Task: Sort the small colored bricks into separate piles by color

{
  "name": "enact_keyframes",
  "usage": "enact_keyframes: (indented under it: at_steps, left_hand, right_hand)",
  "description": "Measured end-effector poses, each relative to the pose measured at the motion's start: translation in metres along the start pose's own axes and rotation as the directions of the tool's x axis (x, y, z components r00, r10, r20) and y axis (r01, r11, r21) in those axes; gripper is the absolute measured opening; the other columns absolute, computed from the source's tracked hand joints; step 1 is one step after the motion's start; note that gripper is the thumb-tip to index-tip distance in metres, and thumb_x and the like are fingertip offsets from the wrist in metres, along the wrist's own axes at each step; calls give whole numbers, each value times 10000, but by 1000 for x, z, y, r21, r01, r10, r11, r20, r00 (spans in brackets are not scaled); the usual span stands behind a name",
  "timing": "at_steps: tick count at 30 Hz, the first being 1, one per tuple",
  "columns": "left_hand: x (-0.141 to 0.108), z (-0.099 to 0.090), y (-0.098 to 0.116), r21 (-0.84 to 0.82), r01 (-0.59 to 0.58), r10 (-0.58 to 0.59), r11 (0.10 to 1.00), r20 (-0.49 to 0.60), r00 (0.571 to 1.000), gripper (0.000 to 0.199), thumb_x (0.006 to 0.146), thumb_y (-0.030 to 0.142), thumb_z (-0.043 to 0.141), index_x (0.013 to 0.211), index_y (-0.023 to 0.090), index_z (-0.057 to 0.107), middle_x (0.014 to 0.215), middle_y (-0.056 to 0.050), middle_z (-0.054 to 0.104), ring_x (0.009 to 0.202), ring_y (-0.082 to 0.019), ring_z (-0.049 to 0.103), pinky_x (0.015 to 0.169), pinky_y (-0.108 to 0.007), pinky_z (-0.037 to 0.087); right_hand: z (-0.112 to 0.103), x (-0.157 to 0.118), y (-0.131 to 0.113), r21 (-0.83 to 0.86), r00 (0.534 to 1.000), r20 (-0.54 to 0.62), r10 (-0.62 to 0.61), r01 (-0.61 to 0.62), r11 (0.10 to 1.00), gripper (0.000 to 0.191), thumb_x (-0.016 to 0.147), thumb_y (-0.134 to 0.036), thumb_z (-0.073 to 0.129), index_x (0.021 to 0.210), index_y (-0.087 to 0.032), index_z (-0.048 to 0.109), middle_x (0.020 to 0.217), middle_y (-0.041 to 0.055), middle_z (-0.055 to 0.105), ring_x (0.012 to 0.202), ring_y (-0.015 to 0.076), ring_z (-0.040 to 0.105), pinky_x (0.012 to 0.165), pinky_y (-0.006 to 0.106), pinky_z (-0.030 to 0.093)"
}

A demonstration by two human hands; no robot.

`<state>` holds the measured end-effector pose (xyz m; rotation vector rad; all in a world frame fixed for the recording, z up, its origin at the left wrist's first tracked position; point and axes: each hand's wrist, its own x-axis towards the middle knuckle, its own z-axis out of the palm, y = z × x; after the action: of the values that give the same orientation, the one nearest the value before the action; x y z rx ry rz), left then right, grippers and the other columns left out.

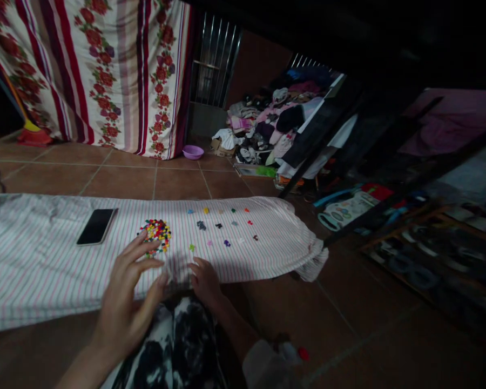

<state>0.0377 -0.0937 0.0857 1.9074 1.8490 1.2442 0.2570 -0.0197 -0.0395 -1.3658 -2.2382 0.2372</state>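
Left hand (pixel 123 294): open, fingers spread at the mixed pile of small pieces (pixel 159 231), contact unclear. Right hand (pixel 206 282): apart from it, near the lime pieces (pixel 191 247); grip cannot be told. Striped cloth (pixel 275 254) beneath; phone (pixel 96 227), left; single-colour clusters (pixel 201 225), right. Handling, as judged: light fingertip pinch, wrists clear of clusters.

Stripy cloth (pixel 275 259) on a long tabletop, with bright little bits on top.
A dark phone (pixel 97 227) lies past the left hand (pixel 132 281), off to its left. A mixed-color pile (pixel 162 229) sits by that hand's fingertips (pixel 142 235). Small one-color bunches (pixel 227 243) sit in rows ahead of the right hand (pixel 206 281) and off to its right.
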Motion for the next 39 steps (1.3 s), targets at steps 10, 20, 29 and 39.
enact_keyframes:
  at_steps: [10, 20, 29, 39]
  left_hand:
    - [20, 89, -121, 498, 16, -14, 867, -7, 1000, 757, 874, 573, 465, 1472, 118, 371, 1553, -251, 285, 1485, -418, 114, 1136, -621, 242]
    - [105, 105, -146, 465, -223, 147, 857, 195, 970, 705, 815, 570, 566, 1432, 248, 459, 1552, -162, 344, 1456, -371, 267, 1121, -533, 325]
    - [131, 116, -142, 489, -214, 67, 845, 301, 951, 594, 861, 486, 496, 1407, 252, 496, 1502, -106, 444, 1424, -361, 335, 1107, -520, 345]
    - [89, 105, -132, 499, -168, 105, 850, 152, 983, 503, 920, 399, 411, 1369, 214, 542, 1469, -117, 484, 1416, -341, 356, 1121, -515, 321]
  right_hand:
    - [10, -4, 4, 64, 993, -114, 18, -11, 998, 387, 849, -111, 471, 1148, -247, 674, 1257, 99, 629, 1198, 255, 552, 1024, 479, 475]
    - [19, 34, -9, 161, 994, -88, -72, 86, 983, 415, 913, -143, 401, 1240, -249, 634, 1329, 98, 603, 1220, 233, 571, 1014, 434, 516]
    - [70, 179, -22, 208, 992, 8, 123, -122, 970, 534, 782, -34, 513, 1304, -122, 581, 1257, 147, 648, 1240, 235, 558, 1091, 392, 444]
    - [72, 152, -29, 282, 1000, -10, -25, 27, 959, 535, 823, -39, 429, 1324, -173, 563, 1270, 96, 652, 1226, 196, 565, 1062, 340, 457]
